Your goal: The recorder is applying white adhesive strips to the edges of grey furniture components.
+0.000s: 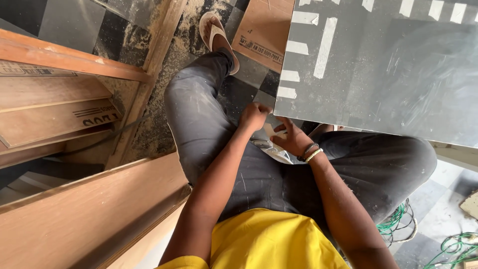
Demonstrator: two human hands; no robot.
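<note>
Sawdust lies thick on the dark tiled floor (234,89) below me, seen from the camera on my head as I look down past my yellow shirt (269,239) and grey dusty trousers (199,119). My left hand (253,117) is clenched into a fist above my left thigh, its fingers (259,108) curled tight against the near edge of the large grey laminate-faced board (388,69); whether they pinch anything I cannot tell. My right hand (294,139) sits just beside it, a little lower, with its fingers (284,130) bent around a small white strip-like object (274,144) that rests on my lap. The object lies under and between the two hands, touching the right fingers and reaching down towards my trousers; its exact kind is too hidden to name. A dark band and a pale beaded bracelet (311,152) circle my right wrist.

The grey board carries short white tape strips (326,45) along its left and top parts and leans over my right knee. My left foot wears a pale flip-flop sandal (216,35), set beside a brown cardboard sheet (264,30). Brown plywood panels (74,114) are stacked to my left, with another wooden panel (99,214) nearer me. Green wire coils (398,224) lie on the floor at right.
</note>
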